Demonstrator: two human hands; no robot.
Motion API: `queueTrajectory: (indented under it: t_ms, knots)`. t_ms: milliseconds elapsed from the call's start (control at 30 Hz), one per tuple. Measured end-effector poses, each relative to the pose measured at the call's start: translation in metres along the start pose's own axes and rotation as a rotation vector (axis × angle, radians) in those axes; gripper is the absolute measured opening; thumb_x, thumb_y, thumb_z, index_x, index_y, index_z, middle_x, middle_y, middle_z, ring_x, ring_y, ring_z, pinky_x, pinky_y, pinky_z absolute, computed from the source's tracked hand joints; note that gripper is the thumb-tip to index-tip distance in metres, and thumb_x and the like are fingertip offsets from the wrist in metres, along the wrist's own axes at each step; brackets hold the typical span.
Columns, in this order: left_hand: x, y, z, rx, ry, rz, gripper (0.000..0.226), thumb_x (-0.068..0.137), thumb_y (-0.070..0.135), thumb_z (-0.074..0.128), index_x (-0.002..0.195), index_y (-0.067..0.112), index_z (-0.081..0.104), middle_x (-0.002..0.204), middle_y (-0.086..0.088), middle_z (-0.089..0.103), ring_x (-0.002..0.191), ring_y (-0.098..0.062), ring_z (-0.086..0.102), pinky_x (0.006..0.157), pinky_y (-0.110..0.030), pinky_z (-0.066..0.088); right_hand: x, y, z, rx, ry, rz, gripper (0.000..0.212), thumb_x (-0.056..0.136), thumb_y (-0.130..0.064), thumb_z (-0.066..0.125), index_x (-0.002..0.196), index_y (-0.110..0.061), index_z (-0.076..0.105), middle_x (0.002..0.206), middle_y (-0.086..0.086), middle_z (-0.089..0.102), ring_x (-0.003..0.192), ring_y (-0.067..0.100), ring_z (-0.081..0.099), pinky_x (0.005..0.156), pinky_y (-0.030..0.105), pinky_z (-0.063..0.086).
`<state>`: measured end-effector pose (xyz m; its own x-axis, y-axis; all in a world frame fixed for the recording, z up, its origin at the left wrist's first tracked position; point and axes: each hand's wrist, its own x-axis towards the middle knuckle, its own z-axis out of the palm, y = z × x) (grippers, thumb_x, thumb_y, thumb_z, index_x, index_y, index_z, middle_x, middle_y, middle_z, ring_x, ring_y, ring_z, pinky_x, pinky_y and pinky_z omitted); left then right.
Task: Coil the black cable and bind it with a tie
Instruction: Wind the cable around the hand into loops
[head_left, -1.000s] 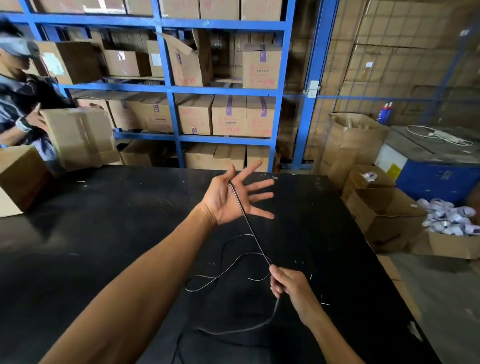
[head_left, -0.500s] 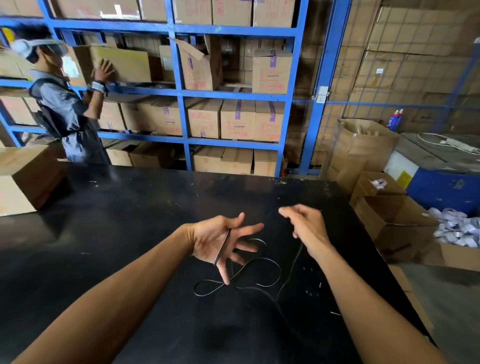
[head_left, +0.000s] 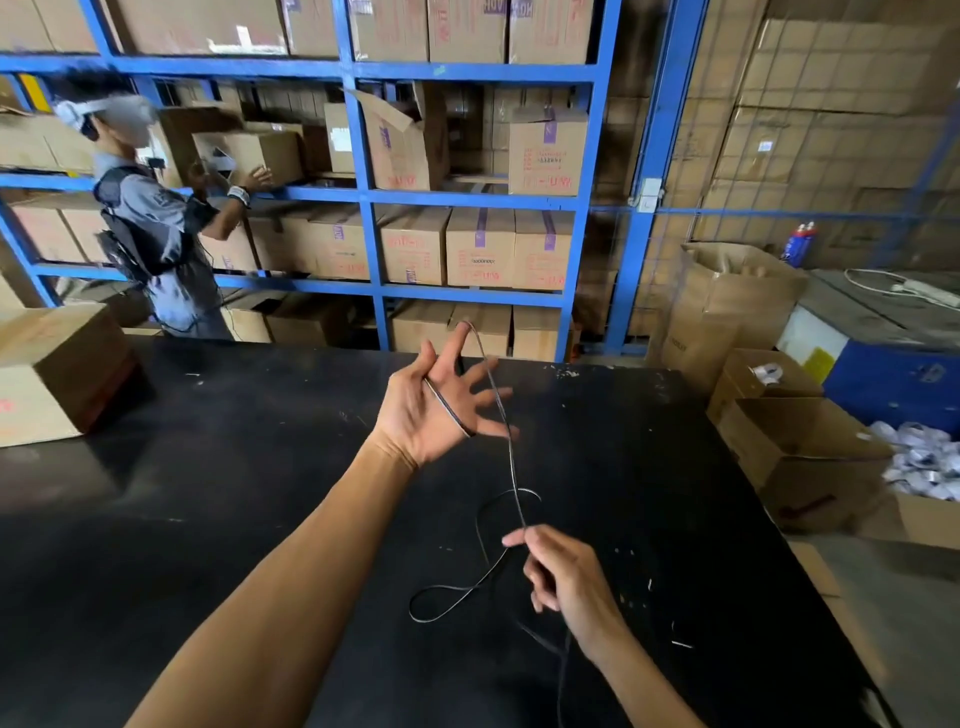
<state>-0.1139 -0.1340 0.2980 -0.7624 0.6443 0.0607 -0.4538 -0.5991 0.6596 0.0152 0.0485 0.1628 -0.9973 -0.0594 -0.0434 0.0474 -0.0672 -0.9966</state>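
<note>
A thin black cable (head_left: 511, 467) runs taut from my left hand down to my right hand. My left hand (head_left: 441, 410) is raised over the black table (head_left: 208, 493), palm toward me, fingers spread. The cable lies across its palm and loops over the tip of the index finger. My right hand (head_left: 561, 571), lower and nearer, pinches the cable between thumb and forefinger. Slack cable forms a loose loop on the table to the left of my right hand and trails off toward the near edge. No tie is visible.
A cardboard box (head_left: 52, 369) sits on the table's left edge. Open boxes (head_left: 789, 441) stand beside the table on the right. Behind the table are blue shelves (head_left: 467, 200) full of cartons, where a person (head_left: 150, 234) handles a box.
My left hand rose and opened wide with the cable now over the index fingertip. My right hand dropped back toward me, drawing the cable taut. The person at the shelves shifted right.
</note>
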Motion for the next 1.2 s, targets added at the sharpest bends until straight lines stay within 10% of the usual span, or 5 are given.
queueTrajectory:
  t_ms: [300, 567, 867, 1200]
  knots:
    - [-0.02, -0.012, 0.021, 0.074, -0.386, -0.314, 0.054, 0.101, 0.063, 0.017, 0.153, 0.05, 0.02, 0.167, -0.012, -0.004, 0.149, -0.051, -0.005, 0.101, -0.086, 0.002, 0.029, 0.0, -0.033, -0.453, 0.252, 0.232, 0.05, 0.09, -0.058, 0.066, 0.064, -0.016, 0.075, 0.042, -0.009, 0.044, 0.039, 0.008, 0.049, 0.049, 0.027, 0.047]
    - [-0.045, -0.055, -0.001, 0.492, -0.22, -0.767, 0.057, 0.096, 0.069, 0.023, 0.15, 0.05, 0.032, 0.169, -0.005, 0.002, 0.15, -0.047, -0.003, 0.109, -0.08, 0.008, 0.066, -0.121, -0.047, -0.633, 0.141, 0.069, 0.028, 0.085, -0.041, 0.079, 0.081, -0.013, 0.078, 0.073, -0.006, 0.067, 0.065, 0.008, 0.058, 0.056, 0.022, 0.044]
    - [-0.043, -0.033, -0.025, 0.254, 0.198, -0.349, 0.051, 0.097, 0.062, 0.03, 0.14, 0.044, 0.051, 0.168, -0.012, 0.003, 0.15, -0.047, -0.003, 0.105, -0.084, 0.004, 0.017, -0.092, -0.016, -0.352, 0.06, -0.013, 0.03, 0.104, -0.026, 0.054, 0.091, -0.008, 0.075, 0.058, -0.001, 0.046, 0.046, 0.007, 0.041, 0.052, 0.028, 0.045]
    - [-0.024, -0.007, -0.002, 0.011, -0.178, -0.072, 0.05, 0.102, 0.058, 0.022, 0.15, 0.048, 0.033, 0.165, -0.018, 0.011, 0.146, -0.058, 0.006, 0.102, -0.087, 0.005, -0.006, -0.008, -0.002, -0.169, -0.082, 0.146, 0.036, 0.104, -0.039, 0.053, 0.097, -0.016, 0.079, 0.059, -0.004, 0.041, 0.046, 0.008, 0.036, 0.053, 0.026, 0.043]
